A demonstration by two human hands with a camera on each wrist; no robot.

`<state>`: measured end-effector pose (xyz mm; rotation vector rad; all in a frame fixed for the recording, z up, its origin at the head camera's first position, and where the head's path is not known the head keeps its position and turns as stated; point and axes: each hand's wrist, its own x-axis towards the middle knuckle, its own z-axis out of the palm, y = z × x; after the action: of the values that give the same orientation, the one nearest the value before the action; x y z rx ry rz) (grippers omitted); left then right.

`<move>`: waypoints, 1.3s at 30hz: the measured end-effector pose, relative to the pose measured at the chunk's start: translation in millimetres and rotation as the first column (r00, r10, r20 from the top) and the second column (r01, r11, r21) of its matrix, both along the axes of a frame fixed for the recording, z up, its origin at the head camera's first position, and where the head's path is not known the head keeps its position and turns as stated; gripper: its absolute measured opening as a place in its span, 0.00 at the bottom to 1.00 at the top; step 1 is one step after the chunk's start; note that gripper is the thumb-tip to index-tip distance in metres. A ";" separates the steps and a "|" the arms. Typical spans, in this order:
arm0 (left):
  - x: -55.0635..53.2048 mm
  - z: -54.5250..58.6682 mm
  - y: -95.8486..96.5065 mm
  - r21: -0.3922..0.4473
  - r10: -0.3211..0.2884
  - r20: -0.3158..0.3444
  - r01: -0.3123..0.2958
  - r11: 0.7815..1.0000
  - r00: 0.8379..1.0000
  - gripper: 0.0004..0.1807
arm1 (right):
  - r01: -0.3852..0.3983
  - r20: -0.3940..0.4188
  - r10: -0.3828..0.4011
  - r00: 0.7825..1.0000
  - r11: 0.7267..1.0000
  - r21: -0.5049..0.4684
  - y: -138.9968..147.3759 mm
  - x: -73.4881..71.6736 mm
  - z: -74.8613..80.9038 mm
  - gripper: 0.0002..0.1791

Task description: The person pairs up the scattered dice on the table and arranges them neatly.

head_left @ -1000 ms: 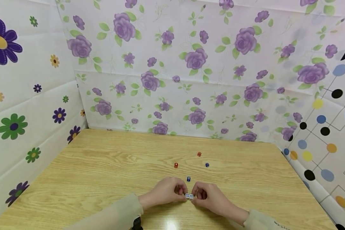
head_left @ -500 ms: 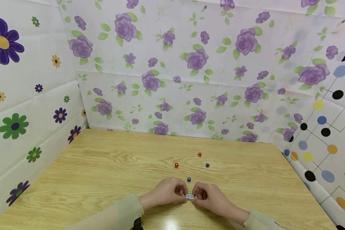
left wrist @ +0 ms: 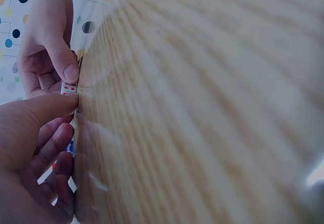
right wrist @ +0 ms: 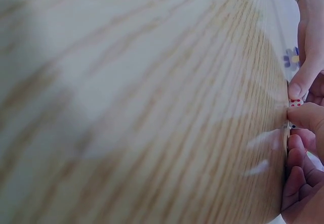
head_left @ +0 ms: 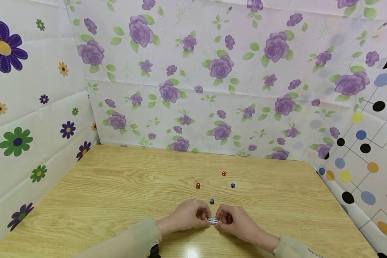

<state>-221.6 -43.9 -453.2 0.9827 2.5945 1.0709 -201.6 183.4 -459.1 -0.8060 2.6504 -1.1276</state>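
Observation:
Two small white dice sit side by side on the wooden table near its front, their tops showing dark dots. My left hand (head_left: pixel 191 215) pinches the left white die (head_left: pixel 210 220) between thumb and forefinger. From the other side, my right hand (head_left: pixel 236 220) pinches the right white die (head_left: pixel 215 221) the same way. They appear to touch each other. Red dots show on the side of a white die (left wrist: pixel 69 89) in the left wrist view and on a white die (right wrist: pixel 295 102) in the right wrist view. The fingers partly cover both dice.
Just beyond the hands lies a blue die (head_left: pixel 212 201). Farther back are a second blue die (head_left: pixel 233 185), a red die (head_left: pixel 198 186) and another red die (head_left: pixel 224 173). Patterned cloths (head_left: pixel 193 89) hang around the table (head_left: pixel 122 186) at the back and sides.
A second ago a narrow gap showed between the two white dice; they have since come together. Both hands keep their pinch and have barely moved. The other dice lie as before.

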 end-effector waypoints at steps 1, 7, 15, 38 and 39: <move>-0.1 -0.1 0.0 0.000 0.000 0.000 0.000 1.000 1.000 0.06 | 0.000 -0.001 0.000 1.000 1.000 0.001 0.0 -0.1 0.0 0.07; -0.2 -0.2 0.3 -0.003 0.005 -0.005 -0.005 1.000 1.000 0.06 | -0.001 -0.003 0.001 1.000 1.000 0.005 0.2 -0.3 0.2 0.07; -3.9 1.1 -4.3 0.033 -0.044 0.065 0.042 0.999 0.997 0.07 | -0.008 0.003 0.008 1.000 1.000 -0.001 0.3 -1.1 -0.9 0.07; -54.1 7.3 2.8 0.112 -0.001 0.054 -0.005 0.994 0.999 0.11 | -0.010 0.011 0.010 1.000 1.000 -0.006 0.9 -1.8 -1.5 0.08; -54.5 5.9 3.7 0.106 -0.004 0.056 -0.002 0.994 0.998 0.11 | -0.010 0.010 0.010 1.000 1.000 -0.005 1.1 -1.7 -1.6 0.08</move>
<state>-276.1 -40.1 -447.3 0.9616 2.5143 1.2293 -203.3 184.5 -460.7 -0.8107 2.6338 -1.1330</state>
